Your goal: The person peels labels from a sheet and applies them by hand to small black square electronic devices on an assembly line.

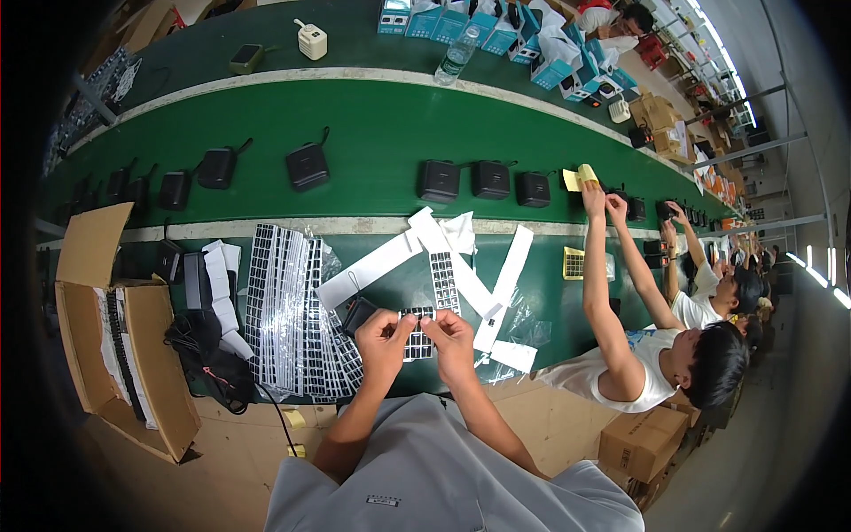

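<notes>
A small sheet of black square stickers (pixel 418 346) is pinched at its top edge between my two hands. My left hand (pixel 381 344) grips its left side and my right hand (pixel 451 344) its right side, the thumbs close together. Just beyond my left hand lies a black boxy device (pixel 359 313) with a thin cord loop, partly hidden by my fingers. Another sheet of black labels (pixel 444 280) lies past my right hand. White paper strips (pixel 368 270) are scattered around it. To the left, many label sheets (pixel 285 310) are fanned out under clear plastic.
An open cardboard box (pixel 158 355) stands at left beside a black bag (pixel 208 355). Beyond the bench, a green conveyor belt (pixel 372 173) carries several black devices (pixel 440 181). A co-worker (pixel 660 359) at right reaches over the belt with a yellow sheet (pixel 581 177). A bottle (pixel 456 58) stands behind.
</notes>
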`<act>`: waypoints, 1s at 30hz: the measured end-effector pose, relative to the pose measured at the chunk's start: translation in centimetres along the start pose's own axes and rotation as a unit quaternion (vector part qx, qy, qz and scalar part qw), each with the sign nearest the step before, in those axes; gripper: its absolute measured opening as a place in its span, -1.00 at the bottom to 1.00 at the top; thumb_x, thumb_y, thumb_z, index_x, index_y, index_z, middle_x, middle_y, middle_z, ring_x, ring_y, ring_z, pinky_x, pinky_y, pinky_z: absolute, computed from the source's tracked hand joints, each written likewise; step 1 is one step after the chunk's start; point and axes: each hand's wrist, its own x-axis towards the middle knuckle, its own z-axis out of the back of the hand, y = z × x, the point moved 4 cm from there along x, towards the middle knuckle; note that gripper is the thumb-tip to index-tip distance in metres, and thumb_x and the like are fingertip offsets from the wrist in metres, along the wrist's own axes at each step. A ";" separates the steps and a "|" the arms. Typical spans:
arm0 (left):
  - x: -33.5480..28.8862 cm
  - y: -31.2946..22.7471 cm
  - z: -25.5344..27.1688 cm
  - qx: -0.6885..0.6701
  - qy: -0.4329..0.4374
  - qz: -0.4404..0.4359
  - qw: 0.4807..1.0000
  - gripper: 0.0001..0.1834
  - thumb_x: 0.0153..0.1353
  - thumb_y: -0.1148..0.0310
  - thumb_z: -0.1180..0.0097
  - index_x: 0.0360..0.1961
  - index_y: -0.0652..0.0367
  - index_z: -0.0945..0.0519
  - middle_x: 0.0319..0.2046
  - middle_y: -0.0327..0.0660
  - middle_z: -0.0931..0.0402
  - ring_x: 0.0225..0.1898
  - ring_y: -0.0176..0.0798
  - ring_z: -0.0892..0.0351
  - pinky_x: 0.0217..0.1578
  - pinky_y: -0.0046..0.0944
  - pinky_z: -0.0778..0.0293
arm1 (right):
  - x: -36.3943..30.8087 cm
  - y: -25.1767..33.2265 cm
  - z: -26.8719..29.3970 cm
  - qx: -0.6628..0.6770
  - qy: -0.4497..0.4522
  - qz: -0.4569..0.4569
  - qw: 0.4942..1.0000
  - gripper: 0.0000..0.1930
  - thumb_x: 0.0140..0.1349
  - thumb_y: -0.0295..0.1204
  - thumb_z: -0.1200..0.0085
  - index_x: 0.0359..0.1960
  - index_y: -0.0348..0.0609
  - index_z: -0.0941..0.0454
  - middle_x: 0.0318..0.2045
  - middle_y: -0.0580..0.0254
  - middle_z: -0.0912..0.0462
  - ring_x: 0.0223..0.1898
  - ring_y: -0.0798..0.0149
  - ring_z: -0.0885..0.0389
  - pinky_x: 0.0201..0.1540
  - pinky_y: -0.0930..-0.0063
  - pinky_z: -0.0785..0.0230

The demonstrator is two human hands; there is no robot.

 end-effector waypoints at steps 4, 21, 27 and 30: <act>0.0 -1.7 -0.1 0.013 0.002 -0.066 0.998 -0.85 0.05 0.56 -0.29 -0.51 0.34 -0.53 -0.52 -0.22 -0.48 -0.57 -0.40 -0.39 -0.55 -0.40 -0.30 | 0.3 -1.2 0.8 0.019 0.009 0.008 1.000 -0.96 0.24 -0.58 -0.13 -0.37 -0.20 -0.53 -0.47 0.46 -0.56 -0.42 0.62 -0.45 -0.32 0.69 -0.28; 0.7 -5.8 -0.4 0.177 0.051 -0.386 0.904 -0.81 -0.15 0.68 -0.20 -0.44 0.24 -0.57 -0.29 -0.18 -0.61 -0.27 -0.07 -0.58 -0.23 -0.14 -0.48 | -1.0 5.3 0.4 -0.389 -0.054 0.437 0.809 -0.75 -0.09 -0.68 -0.33 -0.33 -0.23 -0.62 -0.36 0.13 -0.58 -0.36 0.18 -0.59 -0.33 0.45 -0.43; 0.8 -4.0 -1.0 0.099 0.089 -0.219 0.967 -0.76 -0.01 0.58 -0.28 -0.30 0.26 -0.51 -0.43 -0.11 -0.59 -0.39 -0.05 -0.59 -0.37 -0.18 -0.48 | -0.7 5.2 0.7 -0.443 -0.051 0.460 0.768 -0.71 -0.10 -0.63 -0.35 -0.28 -0.20 -0.65 -0.36 0.19 -0.58 -0.37 0.19 -0.55 -0.33 0.39 -0.38; 1.0 -2.5 -0.8 0.062 0.086 -0.075 0.992 -0.62 0.03 0.51 -0.33 -0.13 0.24 -0.46 -0.50 -0.04 -0.54 -0.54 -0.01 -0.53 -0.51 -0.18 -0.46 | 0.1 5.7 0.6 -0.489 0.000 0.458 0.742 -0.72 -0.07 -0.57 -0.34 -0.25 -0.18 -0.66 -0.37 0.22 -0.58 -0.38 0.17 -0.53 -0.32 0.36 -0.34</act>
